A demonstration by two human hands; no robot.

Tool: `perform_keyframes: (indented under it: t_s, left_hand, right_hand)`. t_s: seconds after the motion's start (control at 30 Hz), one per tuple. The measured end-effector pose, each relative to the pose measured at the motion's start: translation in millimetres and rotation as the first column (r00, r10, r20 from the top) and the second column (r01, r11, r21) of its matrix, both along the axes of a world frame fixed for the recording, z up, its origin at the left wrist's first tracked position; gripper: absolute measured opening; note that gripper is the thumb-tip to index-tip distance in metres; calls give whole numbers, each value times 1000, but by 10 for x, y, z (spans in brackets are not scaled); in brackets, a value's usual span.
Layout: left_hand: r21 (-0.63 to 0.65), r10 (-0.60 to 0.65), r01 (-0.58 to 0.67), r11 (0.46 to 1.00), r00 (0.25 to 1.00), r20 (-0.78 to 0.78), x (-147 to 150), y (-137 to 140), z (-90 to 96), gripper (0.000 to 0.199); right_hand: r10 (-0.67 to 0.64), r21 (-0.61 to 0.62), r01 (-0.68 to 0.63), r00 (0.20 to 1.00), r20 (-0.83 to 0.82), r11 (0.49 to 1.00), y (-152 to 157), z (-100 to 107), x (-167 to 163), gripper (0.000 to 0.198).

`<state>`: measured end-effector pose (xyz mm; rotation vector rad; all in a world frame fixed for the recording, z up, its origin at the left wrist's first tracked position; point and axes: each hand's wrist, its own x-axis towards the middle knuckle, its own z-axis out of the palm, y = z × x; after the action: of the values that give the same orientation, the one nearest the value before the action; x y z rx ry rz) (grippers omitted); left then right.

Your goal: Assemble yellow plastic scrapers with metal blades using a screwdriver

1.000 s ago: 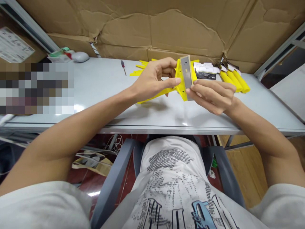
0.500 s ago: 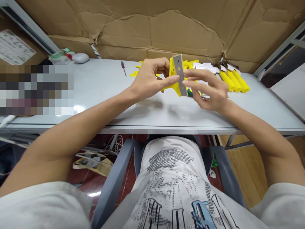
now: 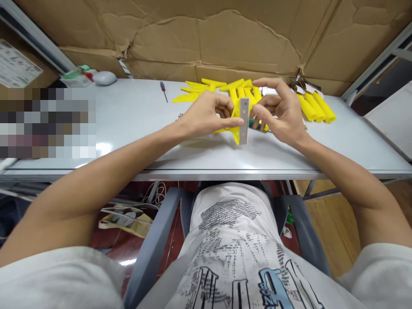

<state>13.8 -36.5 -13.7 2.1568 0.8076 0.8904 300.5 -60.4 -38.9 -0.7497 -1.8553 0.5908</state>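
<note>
My left hand (image 3: 206,112) is closed on a yellow plastic scraper head (image 3: 236,112), its thumb pressing a flat metal plate with holes (image 3: 244,124) against the wide edge. The piece is held up over the table, the plate standing nearly upright. Just to the right, my right hand (image 3: 281,112) has its index finger stretched out and its thumb apart, close to the plate; I see nothing held in it. Partly behind those fingers lies a green-handled tool (image 3: 255,124), mostly hidden.
Several yellow T-shaped scraper pieces (image 3: 210,82) are piled at the back. A small screwdriver (image 3: 164,91) lies left of them. Several scrapers with yellow handles (image 3: 317,108) rest at the right. A clear box (image 3: 78,79) and grey mouse (image 3: 104,77) sit back left, before a cardboard wall (image 3: 167,38).
The scraper piece has come down and its plate has turned more upright. My right hand's fingers have drawn back from the plate, with the index finger now raised.
</note>
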Motion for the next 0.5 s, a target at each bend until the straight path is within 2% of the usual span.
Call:
perform_keyframes:
  t_s: [0.1, 0.3, 0.4, 0.5]
  left_hand:
    - [-88, -13, 1, 996, 990, -138, -7, 10, -28, 41]
    - [-3, 89, -92, 996, 967, -237, -10, -18, 12, 41]
    - [-14, 102, -112, 994, 946, -307, -10, -22, 44, 39]
    - [-59, 81, -114, 992, 911, -404, -6, -25, 62, 37]
  right_hand:
    - [-127, 110, 126, 992, 2, 986, 75, 2, 90, 73]
    - [-212, 236, 189, 974, 76, 953, 175, 10, 193, 55]
    - [-201, 230, 158, 964, 176, 960, 119, 45, 176, 42]
    - [-134, 235, 54, 931, 340, 970, 78, 63, 150, 30]
